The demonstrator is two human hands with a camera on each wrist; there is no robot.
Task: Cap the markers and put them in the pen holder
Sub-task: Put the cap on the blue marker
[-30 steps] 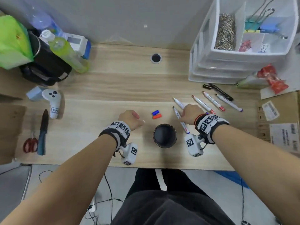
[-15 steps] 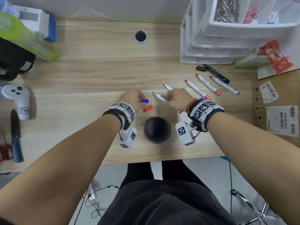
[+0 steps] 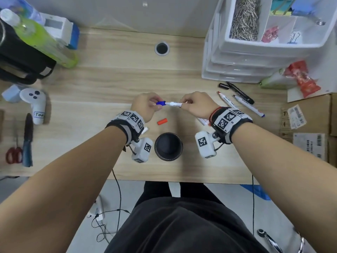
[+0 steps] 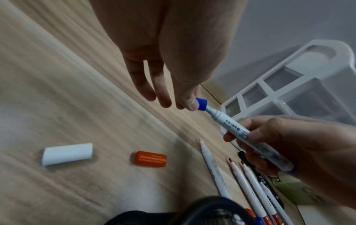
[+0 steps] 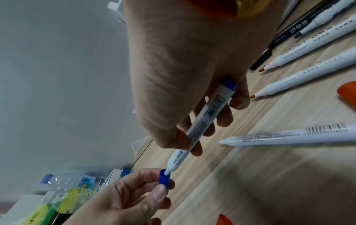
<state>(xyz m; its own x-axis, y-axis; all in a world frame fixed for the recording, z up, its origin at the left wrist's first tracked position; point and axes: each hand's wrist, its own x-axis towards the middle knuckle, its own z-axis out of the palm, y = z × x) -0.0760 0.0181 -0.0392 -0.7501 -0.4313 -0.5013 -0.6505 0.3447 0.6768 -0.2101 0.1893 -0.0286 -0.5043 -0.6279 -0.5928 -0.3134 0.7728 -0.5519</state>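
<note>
My left hand (image 3: 145, 106) is raised above the wooden desk (image 3: 109, 84), thumb and forefinger pinching a blue cap (image 3: 161, 103), with the other fingers (image 4: 146, 85) hanging loose below. From the left wrist view I see the cap's open end facing the marker's nib, which is just inside its mouth; the cap is not pushed home, since the neck of the marker shows bare beside it.

The blue marker (image 3: 175, 104) lies roughly level between the two hands, white barrel with a blue end plug visible in the right wrist view. My right hand (image 3: 197, 105) holds that barrel, thumb on one side and curled fingers on the other.

Below the hands, an orange cap (image 3: 162, 121) lies loose on the desk, and in the left wrist view a white cap (image 4: 67, 154) lies a little to its left. The black pen holder (image 3: 168, 146) stands upright near the desk's front edge, between my wrists, well apart from the held marker; I see nothing inside it.

Further right, uncapped markers lie side by side on the desk: one with a pale nib (image 5: 289, 136) partly under my right wrist, two with red nibs (image 3: 226, 99), and a black pen (image 3: 240, 93) beyond them. At far right stands a white drawer unit (image 3: 255, 57).
</note>
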